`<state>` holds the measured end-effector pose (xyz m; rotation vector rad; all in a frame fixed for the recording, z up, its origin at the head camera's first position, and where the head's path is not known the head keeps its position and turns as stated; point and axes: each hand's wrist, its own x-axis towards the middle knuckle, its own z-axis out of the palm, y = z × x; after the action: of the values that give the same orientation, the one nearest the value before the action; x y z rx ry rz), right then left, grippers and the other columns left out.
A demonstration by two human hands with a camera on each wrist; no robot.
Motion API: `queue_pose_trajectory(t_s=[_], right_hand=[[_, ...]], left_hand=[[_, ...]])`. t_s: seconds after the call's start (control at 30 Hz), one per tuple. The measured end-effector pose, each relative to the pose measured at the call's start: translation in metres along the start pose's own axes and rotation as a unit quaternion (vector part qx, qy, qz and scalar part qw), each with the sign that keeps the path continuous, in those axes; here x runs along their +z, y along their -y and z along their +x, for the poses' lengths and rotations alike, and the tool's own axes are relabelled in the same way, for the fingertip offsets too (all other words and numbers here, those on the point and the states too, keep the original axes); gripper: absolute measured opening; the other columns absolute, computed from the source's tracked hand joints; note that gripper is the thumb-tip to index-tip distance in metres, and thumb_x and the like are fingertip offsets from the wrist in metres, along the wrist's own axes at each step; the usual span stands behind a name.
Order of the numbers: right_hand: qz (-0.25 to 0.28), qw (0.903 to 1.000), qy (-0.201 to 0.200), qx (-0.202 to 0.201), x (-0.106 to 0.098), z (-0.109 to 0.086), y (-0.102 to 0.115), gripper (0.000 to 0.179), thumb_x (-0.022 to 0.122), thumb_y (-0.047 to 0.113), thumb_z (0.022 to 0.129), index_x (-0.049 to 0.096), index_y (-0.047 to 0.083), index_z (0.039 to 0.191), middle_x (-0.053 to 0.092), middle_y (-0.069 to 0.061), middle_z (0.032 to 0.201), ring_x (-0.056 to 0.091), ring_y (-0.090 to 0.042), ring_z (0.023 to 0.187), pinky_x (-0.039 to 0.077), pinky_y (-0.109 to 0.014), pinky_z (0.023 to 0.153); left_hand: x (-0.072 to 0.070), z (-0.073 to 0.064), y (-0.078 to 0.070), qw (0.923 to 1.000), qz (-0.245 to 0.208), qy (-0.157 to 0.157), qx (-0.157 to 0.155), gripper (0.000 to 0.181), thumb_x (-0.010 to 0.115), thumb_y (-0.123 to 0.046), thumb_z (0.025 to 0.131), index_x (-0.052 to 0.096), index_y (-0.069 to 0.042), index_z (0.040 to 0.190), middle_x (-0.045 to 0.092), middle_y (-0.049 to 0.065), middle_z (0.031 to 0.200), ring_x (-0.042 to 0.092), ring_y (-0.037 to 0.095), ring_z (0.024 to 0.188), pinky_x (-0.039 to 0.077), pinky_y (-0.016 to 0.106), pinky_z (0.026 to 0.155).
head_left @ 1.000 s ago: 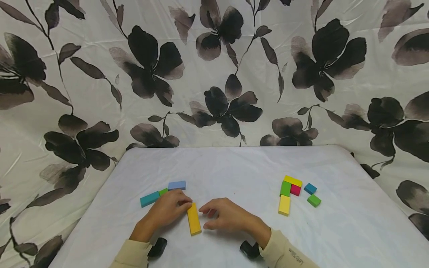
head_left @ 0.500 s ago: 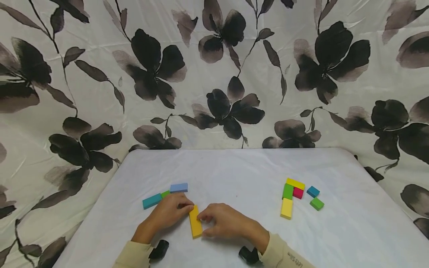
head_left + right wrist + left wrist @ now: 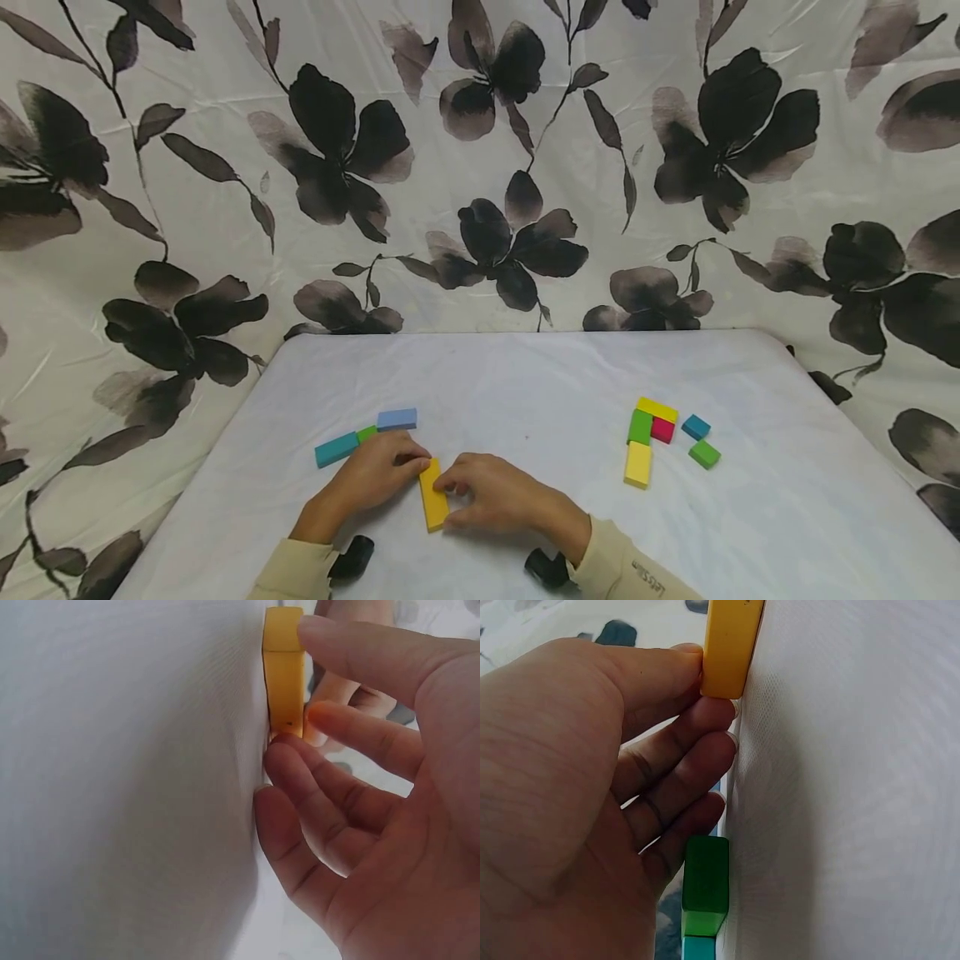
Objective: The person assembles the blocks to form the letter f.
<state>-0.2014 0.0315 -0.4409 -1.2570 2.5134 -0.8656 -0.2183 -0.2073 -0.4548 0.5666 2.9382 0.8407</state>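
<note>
A long yellow block (image 3: 432,502) lies on the white cloth between my two hands. The thumb and forefinger of my left hand (image 3: 372,477) pinch its far end; in the left wrist view the other fingers curl below the yellow block (image 3: 732,649). My right hand (image 3: 498,496) holds its right side with thumb and forefinger, and in the right wrist view the thumb lies at the near end of the yellow block (image 3: 285,671). Beyond my left hand are a teal block (image 3: 337,449), a partly hidden green block (image 3: 367,433) and a light blue block (image 3: 397,419).
On the right lies a group with a yellow block (image 3: 657,409), a green block (image 3: 640,427), a red block (image 3: 663,430) and a paler yellow block (image 3: 637,465). A blue block (image 3: 696,427) and another green block (image 3: 704,454) sit beside it. Floral cloth (image 3: 495,250) hangs behind the table.
My right hand has moved left, from apart from the yellow block to touching its right side. The left hand stays at the block's far end.
</note>
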Motion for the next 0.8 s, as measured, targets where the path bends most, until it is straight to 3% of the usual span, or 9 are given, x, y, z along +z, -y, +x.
queue_pose_trajectory(t_s=[0.23, 0.63, 0.8], right_hand=[[-0.012, 0.9998, 0.003, 0.018, 0.0007, 0.0017, 0.0042, 0.042, 0.082, 0.033, 0.085, 0.072, 0.019, 0.123, 0.062, 0.014, 0.107, 0.056, 0.002, 0.089, 0.048, -0.018, 0.081], [-0.015, 0.9998, 0.006, 0.014, 0.0021, -0.0008, 0.0017, 0.045, 0.084, 0.031, 0.084, 0.071, 0.018, 0.125, 0.062, 0.012, 0.110, 0.056, 0.002, 0.091, 0.048, -0.017, 0.082], [-0.015, 0.9999, -0.001, 0.009, 0.0022, -0.0005, 0.0013, 0.042, 0.082, 0.030, 0.085, 0.071, 0.017, 0.124, 0.064, 0.014, 0.110, 0.057, 0.003, 0.091, 0.048, -0.018, 0.084]], left_hand=[[-0.0007, -0.0003, -0.0002, 0.9999, -0.002, 0.002, -0.016, 0.008, 0.073, -0.028, 0.093, 0.078, -0.025, 0.100, 0.061, -0.020, 0.085, 0.056, 0.005, 0.082, 0.051, 0.034, 0.081], [0.0019, -0.0021, 0.0012, 0.9999, -0.007, -0.001, 0.010, 0.009, 0.071, -0.028, 0.095, 0.078, -0.024, 0.099, 0.062, -0.020, 0.086, 0.056, 0.003, 0.082, 0.052, 0.031, 0.079], [-0.0003, -0.0022, -0.0006, 0.9998, -0.015, -0.004, 0.011, 0.009, 0.070, -0.027, 0.096, 0.077, -0.023, 0.100, 0.064, -0.018, 0.090, 0.058, 0.005, 0.086, 0.053, 0.036, 0.083]])
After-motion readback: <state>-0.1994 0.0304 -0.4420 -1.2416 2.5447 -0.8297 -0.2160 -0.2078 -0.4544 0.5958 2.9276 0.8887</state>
